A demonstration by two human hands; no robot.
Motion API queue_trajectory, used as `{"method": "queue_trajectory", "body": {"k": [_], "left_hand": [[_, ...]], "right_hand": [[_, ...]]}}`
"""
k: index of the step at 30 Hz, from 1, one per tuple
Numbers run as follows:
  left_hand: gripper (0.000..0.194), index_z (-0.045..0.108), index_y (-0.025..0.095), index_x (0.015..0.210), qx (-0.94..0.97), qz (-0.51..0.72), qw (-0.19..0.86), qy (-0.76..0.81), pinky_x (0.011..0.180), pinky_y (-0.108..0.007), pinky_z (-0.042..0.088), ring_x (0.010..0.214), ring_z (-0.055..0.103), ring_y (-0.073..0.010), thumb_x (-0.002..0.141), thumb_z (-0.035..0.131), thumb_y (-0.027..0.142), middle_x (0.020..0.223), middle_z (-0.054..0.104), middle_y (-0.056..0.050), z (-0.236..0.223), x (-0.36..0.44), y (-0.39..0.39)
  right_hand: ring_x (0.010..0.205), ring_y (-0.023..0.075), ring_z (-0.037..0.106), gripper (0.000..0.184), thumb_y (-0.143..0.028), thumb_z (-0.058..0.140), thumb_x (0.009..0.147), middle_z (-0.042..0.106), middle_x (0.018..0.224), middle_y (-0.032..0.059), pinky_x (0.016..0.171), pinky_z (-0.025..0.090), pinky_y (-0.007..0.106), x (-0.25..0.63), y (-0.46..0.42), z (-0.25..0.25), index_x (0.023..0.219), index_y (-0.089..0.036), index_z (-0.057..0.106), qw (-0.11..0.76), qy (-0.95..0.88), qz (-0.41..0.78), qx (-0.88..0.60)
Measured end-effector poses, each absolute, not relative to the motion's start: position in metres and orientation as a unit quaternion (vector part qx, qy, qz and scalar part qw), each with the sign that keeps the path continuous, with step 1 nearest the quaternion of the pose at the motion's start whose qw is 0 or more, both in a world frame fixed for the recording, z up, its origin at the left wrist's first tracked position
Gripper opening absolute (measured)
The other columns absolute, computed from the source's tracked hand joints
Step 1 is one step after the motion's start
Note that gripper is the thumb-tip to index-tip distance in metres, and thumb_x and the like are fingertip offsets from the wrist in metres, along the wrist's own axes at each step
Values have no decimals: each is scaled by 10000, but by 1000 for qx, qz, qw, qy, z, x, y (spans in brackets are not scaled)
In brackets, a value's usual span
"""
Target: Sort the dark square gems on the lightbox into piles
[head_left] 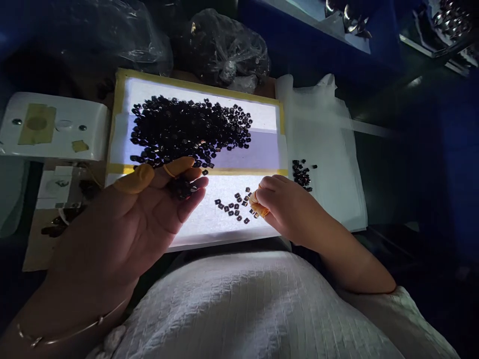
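Observation:
A lit white panel (262,149) with yellow tape along its edges carries a big heap of small black parts (187,129). My left hand (149,214) is raised palm up over the panel's near left side, its fingers cupped round a small clump of black parts (182,188); orange finger cots cover the thumb and a fingertip. My right hand (288,209) rests on the panel's near right part, its cot-covered fingertips pinched at the edge of a loose scatter of black parts (234,205). What the pinch holds is too small to name.
A small pile of black parts (302,175) lies on white cloth (329,149) right of the panel. Clear plastic bags (224,47) sit behind it. A white plate with tape (52,124) lies at left. White fabric over my lap fills the foreground.

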State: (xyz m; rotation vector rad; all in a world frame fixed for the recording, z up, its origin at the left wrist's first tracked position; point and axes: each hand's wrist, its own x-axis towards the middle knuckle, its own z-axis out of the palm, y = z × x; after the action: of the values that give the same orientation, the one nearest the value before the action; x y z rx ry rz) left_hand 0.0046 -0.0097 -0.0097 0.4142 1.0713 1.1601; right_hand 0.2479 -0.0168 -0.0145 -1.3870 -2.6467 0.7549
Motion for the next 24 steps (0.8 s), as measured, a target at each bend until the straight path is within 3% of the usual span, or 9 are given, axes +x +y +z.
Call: {"method": "queue_trajectory", "body": {"k": [4, 12, 18, 24], "left_hand": [[465, 763, 240, 685, 193, 520, 680, 480, 865, -284, 666, 917, 751, -158, 1040, 468, 189, 967, 789, -32, -7, 5, -8], [368, 795, 112, 921, 118, 492, 673, 540, 847, -251, 666, 908, 732, -179, 1029, 487, 280, 1059, 724, -114, 1, 6, -6], [381, 767, 197, 749, 149, 517, 672, 509, 876, -286, 671, 911, 742, -168, 1019, 499, 212, 1007, 754, -47, -3, 2, -6], [358, 777, 220, 782, 166, 517, 677, 497, 874, -290, 671, 918, 746, -164, 1019, 510, 201, 987, 772, -35, -6, 3, -4]], "right_hand": [[792, 169, 445, 194, -58, 510, 972, 527, 856, 37, 730, 367, 333, 237, -12, -15, 845, -173, 602, 72, -870, 222, -435], [847, 192, 424, 224, -10, 510, 918, 549, 909, 56, 668, 303, 330, 199, 4, -23, 885, -173, 660, 32, -912, 184, -366], [853, 184, 475, 207, -11, 521, 940, 569, 902, 53, 710, 372, 327, 206, 14, -22, 895, -162, 656, 43, -879, 236, -411], [873, 187, 527, 187, -36, 554, 943, 604, 915, 51, 749, 436, 337, 218, 22, -20, 894, -167, 679, 49, -857, 271, -436]]}}
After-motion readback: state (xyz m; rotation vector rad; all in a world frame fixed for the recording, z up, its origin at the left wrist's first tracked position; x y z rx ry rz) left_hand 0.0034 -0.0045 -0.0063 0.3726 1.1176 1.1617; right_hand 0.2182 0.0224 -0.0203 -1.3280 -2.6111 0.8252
